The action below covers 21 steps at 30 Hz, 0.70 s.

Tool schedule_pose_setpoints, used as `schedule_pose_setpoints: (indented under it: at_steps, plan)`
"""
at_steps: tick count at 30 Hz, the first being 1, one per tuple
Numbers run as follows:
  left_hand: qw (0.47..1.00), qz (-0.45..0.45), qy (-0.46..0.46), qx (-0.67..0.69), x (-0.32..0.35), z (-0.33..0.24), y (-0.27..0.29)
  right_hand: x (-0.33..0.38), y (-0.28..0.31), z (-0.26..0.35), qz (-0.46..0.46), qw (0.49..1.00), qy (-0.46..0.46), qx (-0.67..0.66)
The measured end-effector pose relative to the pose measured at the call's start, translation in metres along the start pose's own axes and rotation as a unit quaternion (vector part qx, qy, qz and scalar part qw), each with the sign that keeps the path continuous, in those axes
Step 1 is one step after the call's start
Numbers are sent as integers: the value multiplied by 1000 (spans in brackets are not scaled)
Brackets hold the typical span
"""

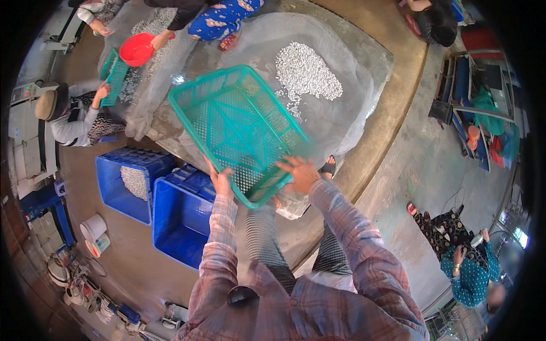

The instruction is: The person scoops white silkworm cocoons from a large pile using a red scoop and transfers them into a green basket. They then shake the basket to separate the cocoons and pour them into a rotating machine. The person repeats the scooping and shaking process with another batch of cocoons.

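Observation:
A green plastic basket (242, 133) with a perforated base and slotted sides is in front of me, tilted, and no pieces show inside it. My left hand (220, 181) is closed on its rim at the near left, thumb over the edge. My right hand (301, 173) holds the near right corner, its fingers reaching over the rim into the basket and slightly blurred. Beyond the basket, a heap of small whitish pieces (307, 71) lies on a pale sheet (358, 74) spread over the low platform.
Two blue crates (179, 227) stand at my left; the farther one contains pale pieces (134, 183). Co-workers at the far left handle a red basin (137, 50) and another green basket (115, 79). A person (469, 267) sits at the right. White buckets (94, 227) stand left.

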<state>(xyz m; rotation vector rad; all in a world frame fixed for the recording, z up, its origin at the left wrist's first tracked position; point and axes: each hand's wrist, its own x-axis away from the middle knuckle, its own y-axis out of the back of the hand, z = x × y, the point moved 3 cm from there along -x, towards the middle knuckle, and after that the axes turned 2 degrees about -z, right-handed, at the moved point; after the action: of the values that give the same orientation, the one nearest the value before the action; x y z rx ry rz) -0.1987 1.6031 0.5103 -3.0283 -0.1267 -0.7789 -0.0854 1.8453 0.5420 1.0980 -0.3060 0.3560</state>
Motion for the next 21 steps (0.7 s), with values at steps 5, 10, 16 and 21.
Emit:
schedule_pose_setpoints:
  at_steps: [5, 10, 16, 21]
  plan:
    - [990, -54, -81, -102, -56, 80, -80, -68, -65, -195, -24, 981, -160, -108]
    - [975, -89, -122, -166, -79, 84, -144, -118, -101, -411, -155, 954, -254, -29]
    - [873, -81, -217, -429, -86, 82, -226, -234, -60, -547, -293, 899, -320, 65]
    - [873, -97, -268, -396, -97, 85, -264, -277, -56, -589, -300, 854, -411, 107]
